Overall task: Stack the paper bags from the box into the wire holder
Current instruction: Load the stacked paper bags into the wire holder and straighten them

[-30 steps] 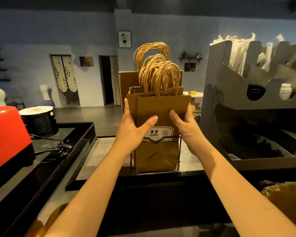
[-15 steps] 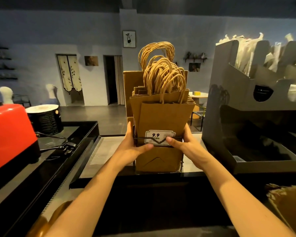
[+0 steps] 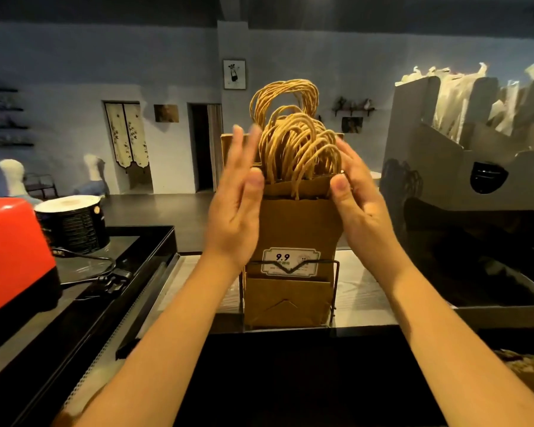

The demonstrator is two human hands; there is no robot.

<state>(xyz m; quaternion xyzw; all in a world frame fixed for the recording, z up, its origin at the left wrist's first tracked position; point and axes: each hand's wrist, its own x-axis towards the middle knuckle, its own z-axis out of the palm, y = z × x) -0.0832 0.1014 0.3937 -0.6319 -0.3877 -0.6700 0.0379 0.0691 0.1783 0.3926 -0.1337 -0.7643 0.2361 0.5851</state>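
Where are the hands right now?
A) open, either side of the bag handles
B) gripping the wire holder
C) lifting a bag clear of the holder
A: left hand and right hand are open, flanking the handles of the paper bags standing in the wire holder.

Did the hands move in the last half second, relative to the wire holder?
Yes. The left hand and right hand rose from the wire holder to the top of the paper bags.

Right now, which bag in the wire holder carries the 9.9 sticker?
The frontmost bag, nearest the camera: its white label sits behind the front bar of the wire holder. The bags behind show only top edges and twine handles.
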